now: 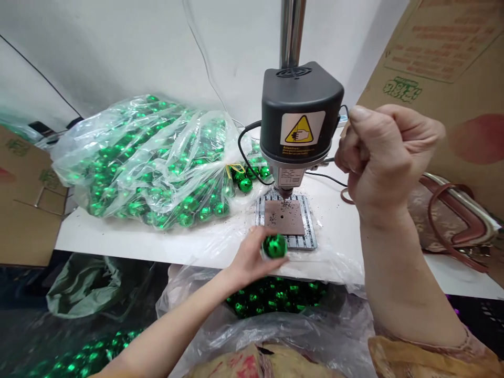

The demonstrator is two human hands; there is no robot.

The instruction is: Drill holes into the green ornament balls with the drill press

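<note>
Between the fingers and thumb of my left hand (252,256) is a shiny green faceted ball (274,246), held just in front of the drill press base (311,231). A brown square board (293,218) with a small dark hole lies on that base, strewn with dark shavings. The black drill press (301,100) stands above it on a metal column, its chuck (286,192) over the board. Beside the motor housing, my right hand (384,152) is closed in a fist at the press's lever (326,161); its grip is partly hidden by the fingers.
A clear plastic bag (149,163) full of green balls fills the left of the white table (338,236). Below the table edge, an open bag (275,296) holds more balls. Cardboard boxes (27,194) stand at both sides, with a handbag (444,220) at right.
</note>
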